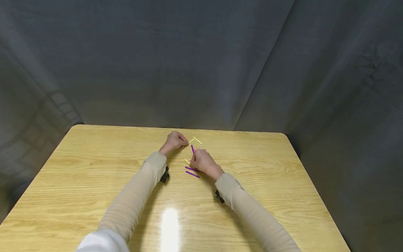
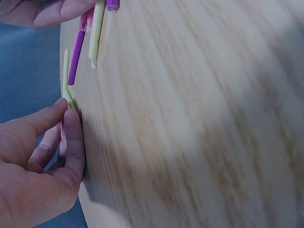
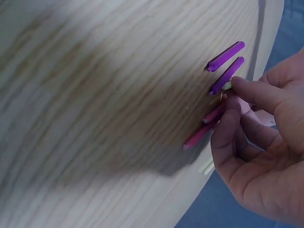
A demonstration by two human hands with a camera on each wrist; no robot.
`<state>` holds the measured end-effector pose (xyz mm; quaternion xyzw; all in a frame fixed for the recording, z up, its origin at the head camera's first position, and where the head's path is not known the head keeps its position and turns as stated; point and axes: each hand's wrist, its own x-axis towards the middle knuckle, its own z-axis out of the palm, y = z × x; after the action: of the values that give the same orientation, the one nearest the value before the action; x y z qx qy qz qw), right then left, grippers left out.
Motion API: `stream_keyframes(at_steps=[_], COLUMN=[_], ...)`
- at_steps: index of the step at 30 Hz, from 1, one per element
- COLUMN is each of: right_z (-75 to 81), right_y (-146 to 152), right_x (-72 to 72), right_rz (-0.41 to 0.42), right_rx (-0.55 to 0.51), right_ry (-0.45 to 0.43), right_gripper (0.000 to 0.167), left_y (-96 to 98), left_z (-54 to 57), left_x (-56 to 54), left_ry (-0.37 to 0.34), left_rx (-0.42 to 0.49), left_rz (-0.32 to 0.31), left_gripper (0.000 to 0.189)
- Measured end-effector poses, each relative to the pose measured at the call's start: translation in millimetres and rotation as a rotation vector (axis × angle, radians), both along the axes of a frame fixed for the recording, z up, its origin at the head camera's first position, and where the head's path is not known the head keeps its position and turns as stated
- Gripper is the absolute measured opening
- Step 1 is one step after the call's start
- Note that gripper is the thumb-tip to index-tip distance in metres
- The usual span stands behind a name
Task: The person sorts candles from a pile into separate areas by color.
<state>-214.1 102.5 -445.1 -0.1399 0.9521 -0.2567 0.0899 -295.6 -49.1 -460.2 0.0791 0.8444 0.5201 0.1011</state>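
Note:
My left hand (image 1: pixel 176 140) is near the table's far edge, thumb and fingertip pinching the end of a thin pale yellow stick (image 2: pixel 71 100). A second yellow stick (image 2: pixel 66 71) meets it at an angle. My right hand (image 1: pixel 204 161), closer to me, pinches a third yellow stick (image 2: pixel 96 35) with a narrow tip; fingers hide much of it. Two purple sticks (image 3: pixel 225 56) lie side by side just nearer than the right hand. On its other side are two pink sticks (image 3: pixel 197 137), partly covered by the fingers, and another purple stick (image 2: pixel 76 59) pointing toward the yellow pair.
All the sticks lie on a light wood-grain table (image 1: pixel 270 196). Behind and beside it hang dark grey curtains (image 1: pixel 157 70). A bright glare spot shows on the tabletop between the forearms. Each wrist carries a small black camera (image 1: pixel 165 175).

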Motion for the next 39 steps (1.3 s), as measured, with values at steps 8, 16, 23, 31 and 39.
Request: stream_keyframes(at_steps=[8, 16, 23, 31, 39], right_z=[-3.4, 7.2, 18.2, 14.6, 6.9], right_y=[-0.2, 12.4, 34.5, 53.5, 55.3], right_x=[1.7, -9.8, -29.4, -42.9, -44.5], right_rz=[-0.010, -0.037, -0.057, -0.115, -0.122], right_rx=[0.034, -0.073, -0.122, -0.175, -0.216], right_ry=[-0.019, -0.032, -0.043, -0.082, -0.111], right_gripper=[0.030, 0.027, 0.013, 0.013, 0.014], left_y=[2.6, 2.2, -4.2, -7.2, -9.8], left_z=[-5.9, -4.4, -3.2, -0.8, -4.0], left_x=[-0.5, -1.8, -1.9, 1.2, 12.0], left_ry=[-0.045, -0.027, -0.076, -0.081, -0.087], left_rx=[0.018, 0.039, 0.059, 0.071, 0.102], left_rz=[0.009, 0.006, 0.027, 0.010, 0.019], left_gripper=[0.008, 0.009, 0.011, 0.013, 0.015])
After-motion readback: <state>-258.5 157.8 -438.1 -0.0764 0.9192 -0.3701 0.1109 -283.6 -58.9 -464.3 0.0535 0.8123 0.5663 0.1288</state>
